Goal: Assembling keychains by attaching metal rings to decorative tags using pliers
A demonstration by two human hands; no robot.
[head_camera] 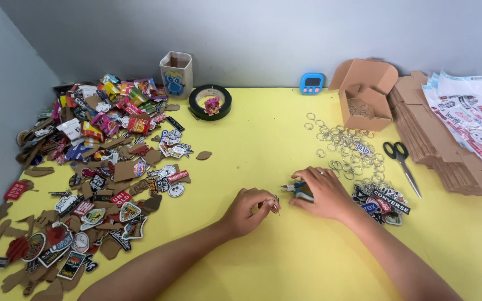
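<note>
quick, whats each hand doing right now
Left hand: closed, pinching a small metal ring.
Right hand: curled over small pliers lying on the yellow table.

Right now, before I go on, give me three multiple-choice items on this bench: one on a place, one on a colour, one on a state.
1. Where are the scissors?
A. by the tape roll
B. right of the loose rings, beside the flat cardboard
C. in the cup

2. What colour is the table?
A. yellow
B. white
C. green

3. What is the right hand doing?
A. lifted in the air
B. holding the scissors
C. resting on small pliers

Answers: 1 B, they lie between the rings and the cardboard stack. 2 A, its bare top shows yellow. 3 C, the blue handles poke out under it.
</note>
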